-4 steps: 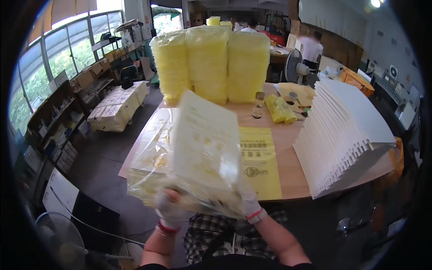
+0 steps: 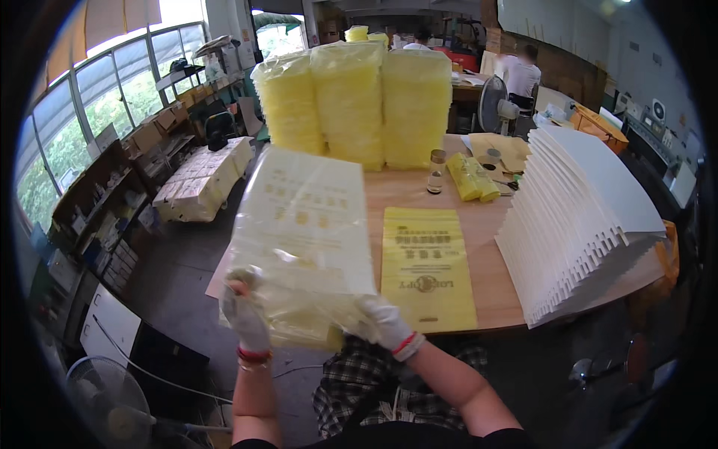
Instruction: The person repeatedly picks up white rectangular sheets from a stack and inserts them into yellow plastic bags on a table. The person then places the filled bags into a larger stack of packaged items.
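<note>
Both gloved hands hold a clear plastic bag with white printed sheets point(image 2: 303, 217) in it, tilted over the left part of the table. My left hand point(image 2: 248, 318) is closed on its near left corner, a bare fingertip showing. At the near right corner, my right hand point(image 2: 387, 324) grips the loose plastic. The bag covers most of the pile of similar bags that shows under it in the earlier frame. Right of it a flat yellow printed plastic bag point(image 2: 428, 269) lies on the wooden table point(image 2: 404, 187).
Tall stacks of yellow bags point(image 2: 348, 105) stand at the table's back. A leaning stack of white sheets point(image 2: 565, 232) fills the right side. A small jar point(image 2: 436, 172) and yellow bundles point(image 2: 473, 178) sit behind. A standing fan point(image 2: 491, 105) and seated person point(image 2: 521, 75) are farther back.
Both hands have moved left with the bag of sheets, which now lies lower and flatter over the left pile. More of the yellow printed bag shows.
</note>
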Demonstrator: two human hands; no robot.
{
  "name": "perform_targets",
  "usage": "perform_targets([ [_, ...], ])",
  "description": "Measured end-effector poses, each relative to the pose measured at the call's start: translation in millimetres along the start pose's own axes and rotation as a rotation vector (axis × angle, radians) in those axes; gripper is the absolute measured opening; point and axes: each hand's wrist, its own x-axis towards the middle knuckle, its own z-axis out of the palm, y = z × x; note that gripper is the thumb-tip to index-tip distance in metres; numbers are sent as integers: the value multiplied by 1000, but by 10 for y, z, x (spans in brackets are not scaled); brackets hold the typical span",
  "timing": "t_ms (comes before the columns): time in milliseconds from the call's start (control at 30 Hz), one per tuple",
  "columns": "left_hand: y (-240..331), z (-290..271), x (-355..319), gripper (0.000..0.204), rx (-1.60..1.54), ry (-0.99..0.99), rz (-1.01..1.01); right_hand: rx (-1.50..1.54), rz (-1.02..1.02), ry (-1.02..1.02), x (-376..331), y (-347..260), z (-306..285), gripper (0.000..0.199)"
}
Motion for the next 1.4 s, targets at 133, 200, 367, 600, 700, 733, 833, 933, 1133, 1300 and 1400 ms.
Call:
perform_targets([
  [133, -697, -937, 649, 15, -113, 1, -253, -215, 283, 117, 267, 231, 673, 26],
  [200, -639, -1003, 467, 17, -81, 180, -409, -387, 143, 247, 290, 531, 472, 29],
  [367, -1646, -2207, -567, 18, 187, 16, -632, -321, 318, 181, -395, 656, 87, 35],
  [600, -1771, 290, -1859, 14, 549, -1108, -135, -482, 292, 573, -1494, 749, -947, 32],
  [700, -1995, 1148, -1940, 19, 641, -1016, 89, -442, 262, 739, -1738, 549, -1008, 31],
  [733, -2080, 1221, -1939, 19, 760, -1092, 114, -407, 239, 792, -1787, 495, -1003, 30],
  [833, -2394, 1332, -1900, 18, 1028, -1340, 141, -406, 252, 868, -1841, 376, -983, 32],
  [933, -2564, 1339, -1849, 17, 944, -1393, 141, -439, 256, 852, -1820, 254, -1049, 34],
  [1133, -2490, 1394, -1619, 12, 633, -1387, 68, -250, -17, 952, -1071, -132, -1134, 32],
  [1300, -2708, 1588, -1454, 12, 157, -930, -645, -1148, -32, 1039, -841, -365, -1566, 31],
  [1400, -2483, 1799, -938, 12, 70, -654, -938, -2013, -81, 986, -1305, -489, -1770, 26],
])
